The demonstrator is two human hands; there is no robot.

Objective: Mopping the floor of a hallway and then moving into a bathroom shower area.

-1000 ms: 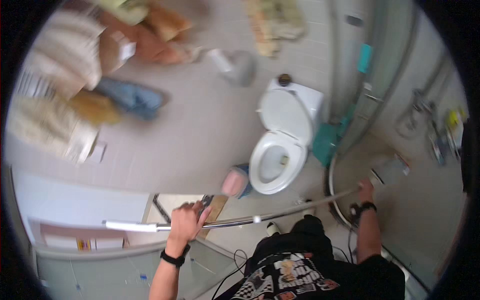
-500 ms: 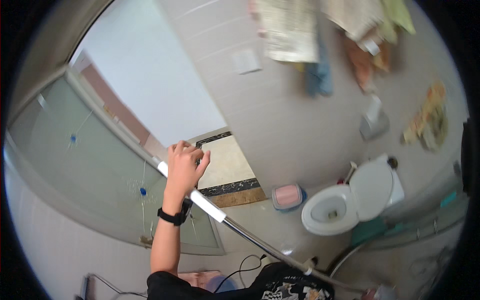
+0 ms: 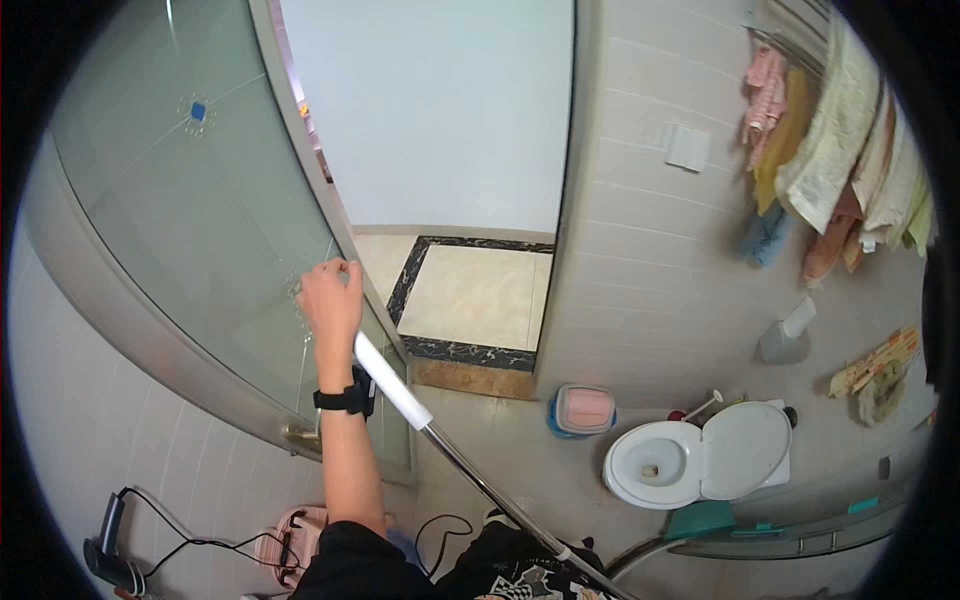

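Note:
My left hand [image 3: 333,295] is raised in front of the glass door [image 3: 200,230], fingers curled in and thumb drawn close to them. Its back faces me, so whatever lies in the palm is hidden. A black band [image 3: 340,400] with a dark device circles the wrist. Beside the wrist rises the white grip [image 3: 393,383] of a metal pole [image 3: 490,490]; its top end disappears behind the wrist and hand. The shaft slants down to the right past my black shirt and leaves at the lower edge. My right hand is out of view.
A doorway opens onto a cream tiled floor [image 3: 470,295] behind a brown sill [image 3: 473,379]. Right of it are a lidded bin [image 3: 583,410], an open toilet [image 3: 655,467] and hanging towels [image 3: 835,130]. A hair dryer [image 3: 112,540] with its cord hangs lower left, near a pink stool-like object [image 3: 290,540].
The view has turned, so the doorway now stands more upright. My left hand's fingers have drawn together from a spread pose. The pole's white top end no longer shows left of the wrist.

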